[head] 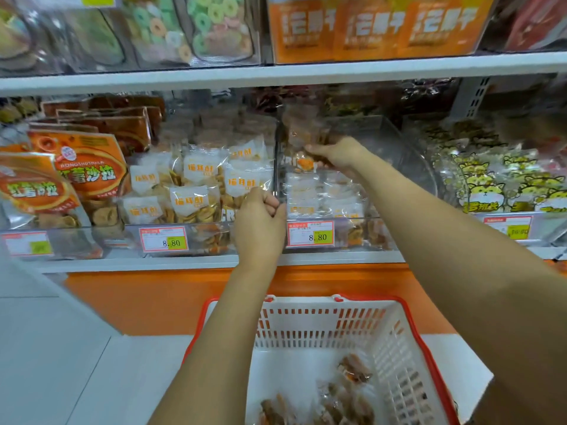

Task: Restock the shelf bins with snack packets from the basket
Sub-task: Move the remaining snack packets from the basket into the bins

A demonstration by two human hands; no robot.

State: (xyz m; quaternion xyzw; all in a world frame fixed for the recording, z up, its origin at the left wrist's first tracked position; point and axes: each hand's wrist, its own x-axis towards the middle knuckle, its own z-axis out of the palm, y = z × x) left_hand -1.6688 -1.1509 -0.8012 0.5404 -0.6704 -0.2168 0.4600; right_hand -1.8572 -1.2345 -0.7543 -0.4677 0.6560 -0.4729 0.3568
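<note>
My right hand [337, 154] reaches into the clear shelf bin [383, 139] right of centre and grips a clear snack packet [302, 163] with orange-brown pieces, held just above the white packets stacked in that bin. My left hand [260, 219] is curled into a fist against the clear divider [277, 179] between this bin and the one to its left; I see nothing in it. Below, a white basket with a red rim [408, 317] holds several brown snack packets [352, 369] on its floor.
The left-hand bin holds several white-labelled chip packets [196, 185]. Orange bags [86, 173] stand further left, yellow cat-print packets [491, 185] to the right. Price tags reading 8.80 [310, 234] sit on the bin fronts. An upper shelf [276, 72] overhangs the bins.
</note>
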